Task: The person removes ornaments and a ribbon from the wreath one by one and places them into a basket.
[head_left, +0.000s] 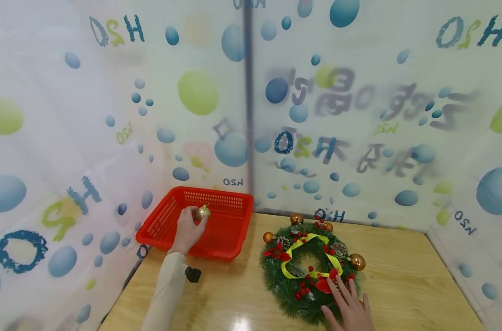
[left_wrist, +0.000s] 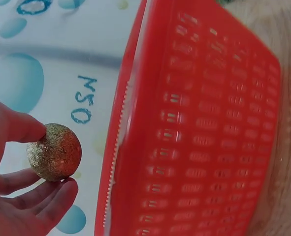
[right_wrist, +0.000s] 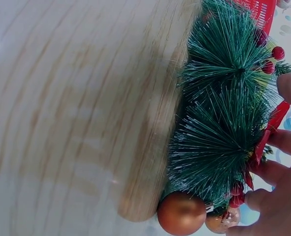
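Observation:
My left hand (head_left: 189, 232) pinches a gold glittery Christmas ball ornament (head_left: 203, 212) between thumb and fingers, over the red plastic basket (head_left: 230, 252). In the left wrist view the ball (left_wrist: 54, 152) shows beside the basket's perforated wall. A green Christmas wreath (head_left: 271, 276) lies on the table, decorated with copper balls, red berries, pinecones, red flowers and a yellow ribbon (head_left: 289, 255). My right hand (head_left: 350, 305) rests on the wreath's near right side with its fingers spread, close to a red flower (head_left: 323, 285). In the right wrist view, a copper ball (right_wrist: 181, 213) hangs below the fingers.
The wooden table (head_left: 403, 271) stands in a corner between white curtains (head_left: 358, 115) printed with blue and green dots. The basket sits at the back left, the wreath right of centre. A black wrist device (head_left: 193, 274) is on my left wrist.

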Available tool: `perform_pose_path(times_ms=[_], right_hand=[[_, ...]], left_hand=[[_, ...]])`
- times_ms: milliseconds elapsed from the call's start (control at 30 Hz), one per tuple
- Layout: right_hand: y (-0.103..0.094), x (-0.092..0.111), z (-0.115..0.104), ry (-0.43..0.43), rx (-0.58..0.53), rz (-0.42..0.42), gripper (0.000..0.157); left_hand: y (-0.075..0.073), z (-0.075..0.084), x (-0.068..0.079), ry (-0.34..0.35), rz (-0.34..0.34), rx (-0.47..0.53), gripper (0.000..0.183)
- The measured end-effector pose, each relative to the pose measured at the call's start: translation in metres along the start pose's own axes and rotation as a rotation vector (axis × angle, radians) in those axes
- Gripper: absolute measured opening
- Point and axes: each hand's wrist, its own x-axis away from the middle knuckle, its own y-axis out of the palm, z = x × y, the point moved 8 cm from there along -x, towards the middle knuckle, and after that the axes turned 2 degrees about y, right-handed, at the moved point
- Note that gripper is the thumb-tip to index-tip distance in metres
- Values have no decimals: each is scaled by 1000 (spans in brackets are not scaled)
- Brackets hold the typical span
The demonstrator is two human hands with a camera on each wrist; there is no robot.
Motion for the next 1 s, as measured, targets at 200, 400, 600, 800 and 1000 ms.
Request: perform_pose_path(times_ms=[200, 400, 600, 800, 1000], right_hand=[[2, 3, 0, 14, -14, -2, 64], [3, -1, -5, -12, -3, -6, 65], [1, 1, -5, -30, 5, 26, 64], [5, 5, -4, -48, -1, 47, 64], [-2, 5, -6, -60, -29, 93, 63]], left_hand=[[-2, -14, -2, -54, -11, 17, 51], [-7, -11, 4, -54, -15, 33, 49], [9, 17, 10, 17, -49, 51, 45], [35, 38, 19, 55, -65, 74, 42], [53, 56, 28, 97, -106, 128, 40]])
